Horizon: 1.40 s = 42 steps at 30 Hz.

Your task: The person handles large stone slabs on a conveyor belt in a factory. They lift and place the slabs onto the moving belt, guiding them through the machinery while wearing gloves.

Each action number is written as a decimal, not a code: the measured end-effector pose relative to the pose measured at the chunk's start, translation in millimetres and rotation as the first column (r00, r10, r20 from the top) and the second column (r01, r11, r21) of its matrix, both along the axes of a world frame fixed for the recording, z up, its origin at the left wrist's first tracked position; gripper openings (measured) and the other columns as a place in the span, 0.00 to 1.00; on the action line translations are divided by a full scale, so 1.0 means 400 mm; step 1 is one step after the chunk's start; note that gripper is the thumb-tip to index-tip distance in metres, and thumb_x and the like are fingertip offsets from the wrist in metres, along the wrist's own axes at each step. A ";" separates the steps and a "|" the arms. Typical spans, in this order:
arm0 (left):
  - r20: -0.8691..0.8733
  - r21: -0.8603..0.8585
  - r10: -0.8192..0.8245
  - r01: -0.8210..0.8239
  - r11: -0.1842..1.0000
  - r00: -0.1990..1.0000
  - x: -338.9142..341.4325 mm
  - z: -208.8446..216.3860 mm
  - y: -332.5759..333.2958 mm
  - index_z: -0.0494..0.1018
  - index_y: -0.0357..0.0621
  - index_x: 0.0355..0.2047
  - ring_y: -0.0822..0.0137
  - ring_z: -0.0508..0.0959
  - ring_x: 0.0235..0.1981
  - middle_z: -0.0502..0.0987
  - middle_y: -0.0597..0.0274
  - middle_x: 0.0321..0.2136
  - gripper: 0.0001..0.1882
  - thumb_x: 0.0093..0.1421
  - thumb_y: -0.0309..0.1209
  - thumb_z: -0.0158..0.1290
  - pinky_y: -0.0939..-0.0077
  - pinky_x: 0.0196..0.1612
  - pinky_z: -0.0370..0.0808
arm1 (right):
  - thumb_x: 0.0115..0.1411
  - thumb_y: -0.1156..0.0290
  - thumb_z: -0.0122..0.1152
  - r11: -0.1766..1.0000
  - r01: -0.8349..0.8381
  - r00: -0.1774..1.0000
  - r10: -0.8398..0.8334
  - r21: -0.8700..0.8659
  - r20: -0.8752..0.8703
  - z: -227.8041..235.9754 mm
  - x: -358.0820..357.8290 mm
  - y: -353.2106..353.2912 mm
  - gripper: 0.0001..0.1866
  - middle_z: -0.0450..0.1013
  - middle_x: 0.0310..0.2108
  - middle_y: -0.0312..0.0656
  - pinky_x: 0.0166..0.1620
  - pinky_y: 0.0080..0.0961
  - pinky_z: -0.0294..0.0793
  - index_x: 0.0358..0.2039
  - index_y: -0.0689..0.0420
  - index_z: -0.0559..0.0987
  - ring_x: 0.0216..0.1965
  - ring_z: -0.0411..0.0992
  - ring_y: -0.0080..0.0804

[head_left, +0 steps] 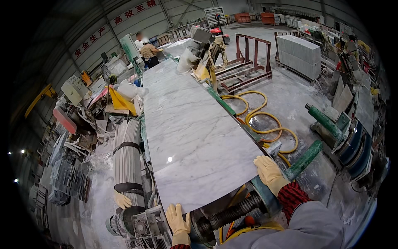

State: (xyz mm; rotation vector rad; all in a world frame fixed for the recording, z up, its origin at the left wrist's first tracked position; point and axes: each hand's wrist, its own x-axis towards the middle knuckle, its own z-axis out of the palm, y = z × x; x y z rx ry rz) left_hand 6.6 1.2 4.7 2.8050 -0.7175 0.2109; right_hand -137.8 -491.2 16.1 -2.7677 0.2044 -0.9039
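A long polished white marble slab (195, 120) with grey veins stretches away from me on a machine bed. Its near end faces me. My left hand (178, 222), in a cream glove, rests at the near left corner, fingers stretched out and apart. At the near right corner lies my right hand (270, 173), gloved alike, its fingers extended over the slab's edge. Both palms are turned down, so their undersides are hidden. Just below the near edge runs a dark threaded screw shaft (236, 212).
Grey bellows (126, 157) line the left side, with another cream glove (122, 200) beside them. Yellow hoses (269, 118) coil on the right floor near green rollers (304, 159). A maroon rack (253, 62) stands beyond. Two people (148, 53) are at the far end.
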 end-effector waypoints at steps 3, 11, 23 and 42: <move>-0.010 -0.005 0.002 -0.002 1.000 1.000 -0.005 0.012 -0.006 0.68 0.44 0.72 0.32 0.60 0.76 0.63 0.30 0.74 0.37 0.66 0.45 0.63 0.41 0.80 0.52 | 0.63 0.74 0.64 1.000 0.009 1.000 -0.008 -0.024 0.024 -0.013 -0.004 -0.004 0.20 0.78 0.59 0.51 0.71 0.49 0.69 0.56 0.55 0.79 0.64 0.73 0.54; 0.070 0.047 -0.027 0.024 0.999 0.997 -0.005 -0.001 0.002 0.67 0.42 0.69 0.34 0.63 0.73 0.65 0.34 0.71 0.37 0.65 0.43 0.65 0.41 0.77 0.56 | 0.64 0.74 0.64 1.000 -0.005 0.999 0.005 0.003 0.042 -0.011 -0.007 0.000 0.19 0.79 0.59 0.51 0.70 0.50 0.70 0.56 0.55 0.80 0.63 0.74 0.55; 0.025 0.024 -0.054 0.053 0.998 0.998 -0.020 0.006 0.005 0.71 0.46 0.69 0.34 0.63 0.74 0.66 0.33 0.72 0.41 0.60 0.50 0.69 0.39 0.79 0.53 | 0.61 0.76 0.65 0.999 -0.025 0.997 0.027 -0.025 0.072 -0.003 -0.013 0.004 0.19 0.78 0.56 0.51 0.66 0.51 0.72 0.54 0.56 0.79 0.61 0.74 0.55; 0.119 0.040 -0.070 0.065 0.997 0.990 -0.039 0.001 0.013 0.72 0.46 0.66 0.34 0.66 0.70 0.70 0.36 0.68 0.39 0.59 0.49 0.69 0.39 0.75 0.57 | 0.61 0.76 0.64 0.999 -0.037 0.999 0.037 0.004 0.003 0.003 -0.032 0.010 0.19 0.78 0.57 0.54 0.66 0.51 0.73 0.54 0.57 0.80 0.60 0.74 0.58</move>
